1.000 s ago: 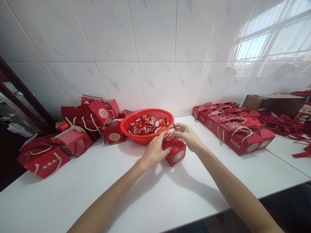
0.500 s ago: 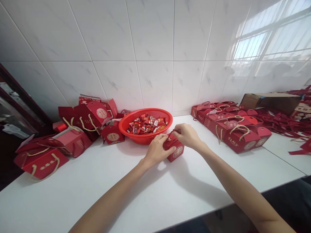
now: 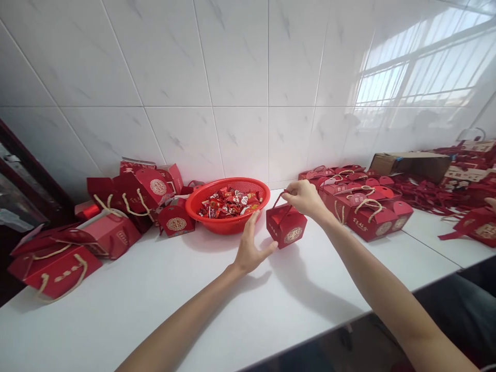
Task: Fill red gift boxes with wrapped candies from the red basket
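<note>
A small red gift box with a gold round emblem hangs by its dark red cord handle, a little above the white table. My right hand pinches that cord between thumb and fingers. Just left of the box is my left hand, its fingers spread and holding nothing; the thumb tip is at the box's lower left corner, and I cannot tell whether it touches. Behind my left hand stands a red plastic basket with several wrapped candies in it.
Red boxes with rope handles are piled at the left. Rows of closed red boxes stand at the right, beside an open cardboard carton and loose red ribbons. Another person's hand shows at the right edge by a red box.
My right hand has raised the box by its cord. My left hand has let go of the box and opened beside it. The view has shifted slightly to the right.
</note>
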Motion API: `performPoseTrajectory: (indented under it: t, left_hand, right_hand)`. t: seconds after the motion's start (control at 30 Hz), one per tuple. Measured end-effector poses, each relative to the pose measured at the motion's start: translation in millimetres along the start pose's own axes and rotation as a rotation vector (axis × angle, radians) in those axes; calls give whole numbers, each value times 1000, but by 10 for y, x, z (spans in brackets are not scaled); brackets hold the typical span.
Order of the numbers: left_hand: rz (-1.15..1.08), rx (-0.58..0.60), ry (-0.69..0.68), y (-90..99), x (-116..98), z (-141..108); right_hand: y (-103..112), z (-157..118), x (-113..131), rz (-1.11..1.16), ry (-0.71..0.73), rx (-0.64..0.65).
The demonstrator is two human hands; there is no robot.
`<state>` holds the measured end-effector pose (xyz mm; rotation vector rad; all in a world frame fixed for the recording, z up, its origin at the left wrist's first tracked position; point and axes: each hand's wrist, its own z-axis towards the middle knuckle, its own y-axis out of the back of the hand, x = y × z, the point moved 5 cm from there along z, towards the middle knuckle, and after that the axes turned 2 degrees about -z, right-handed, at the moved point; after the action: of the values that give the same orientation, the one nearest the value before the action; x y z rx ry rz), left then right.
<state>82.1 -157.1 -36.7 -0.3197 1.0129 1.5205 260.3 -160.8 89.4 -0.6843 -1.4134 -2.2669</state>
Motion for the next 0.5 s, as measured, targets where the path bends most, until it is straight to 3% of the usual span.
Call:
performPoseTrajectory:
  t: [0.13, 0.27, 0.5]
  left_hand:
    - [-4, 56, -18, -115, 134, -123]
    - [102, 131, -200, -130, 116, -146]
    - [219, 265, -245, -137, 170, -143]
  right_hand:
    - [201, -5, -61, -74, -35, -1]
    - [448, -41, -165, -135, -37, -33]
    - [1300, -161, -348, -108, -85, -205]
